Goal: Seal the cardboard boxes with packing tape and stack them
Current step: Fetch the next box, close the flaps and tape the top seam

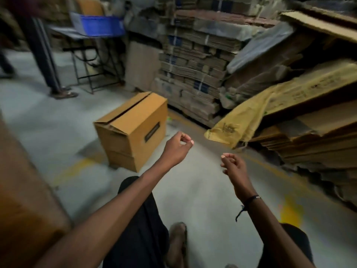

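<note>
Where flattened cartons (195, 60) stack high, 1 cardboard box (133, 128) sits on grey floor (202, 190).

Matt brown corrugated cardboard box (133, 130), flaps creased; smooth grey concrete floor (202, 190) with worn yellow paint; rough-edged flattened cardboard stacks (197, 60) at twelve o'clock; blue plastic crate (98, 25) at eleven.

Bare floor (202, 186) between cardboard box (133, 130) and flattened cardboard stacks (309, 144) at right.
</note>
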Demonstrator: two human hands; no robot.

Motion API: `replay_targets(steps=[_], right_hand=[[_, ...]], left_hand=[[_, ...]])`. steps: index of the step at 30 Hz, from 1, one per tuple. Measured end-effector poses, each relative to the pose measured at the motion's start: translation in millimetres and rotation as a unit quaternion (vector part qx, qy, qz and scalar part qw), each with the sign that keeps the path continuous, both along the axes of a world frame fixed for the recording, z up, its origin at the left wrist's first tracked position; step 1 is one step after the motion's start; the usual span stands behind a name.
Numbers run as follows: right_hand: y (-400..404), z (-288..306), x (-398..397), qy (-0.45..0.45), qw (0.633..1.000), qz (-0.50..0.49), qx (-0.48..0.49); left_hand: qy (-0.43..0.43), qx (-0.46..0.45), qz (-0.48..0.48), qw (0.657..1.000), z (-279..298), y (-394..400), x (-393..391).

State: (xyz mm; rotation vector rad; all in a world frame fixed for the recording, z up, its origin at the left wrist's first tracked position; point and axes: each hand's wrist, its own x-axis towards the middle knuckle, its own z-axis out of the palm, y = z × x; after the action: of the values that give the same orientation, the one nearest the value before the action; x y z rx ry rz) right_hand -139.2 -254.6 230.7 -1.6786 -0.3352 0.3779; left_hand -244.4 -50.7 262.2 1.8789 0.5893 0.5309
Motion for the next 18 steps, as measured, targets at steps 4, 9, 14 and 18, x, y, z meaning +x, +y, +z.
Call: replay_targets(steps=[4,9,14,18], right_hand=[[56,-12,-9,0.016,0.999,0.049,-0.007],[147,-30,-20,0.032,0.993,0.112,-0.027],[267,-57,-24,0.073,0.978,0.186,-0.05],[375,-85,-18,0.135,0.966,0.212,-0.068]], left_hand=[[0.024,0.0,0.058,0.998,-9,63,-23],[0.05,-0.044,0.139,0.988,-42,161,-43],[0.068,-0.122,0.264,0.954,-88,279,-67],[0.088,-0.132,0.364,0.918,-133,392,-82]])
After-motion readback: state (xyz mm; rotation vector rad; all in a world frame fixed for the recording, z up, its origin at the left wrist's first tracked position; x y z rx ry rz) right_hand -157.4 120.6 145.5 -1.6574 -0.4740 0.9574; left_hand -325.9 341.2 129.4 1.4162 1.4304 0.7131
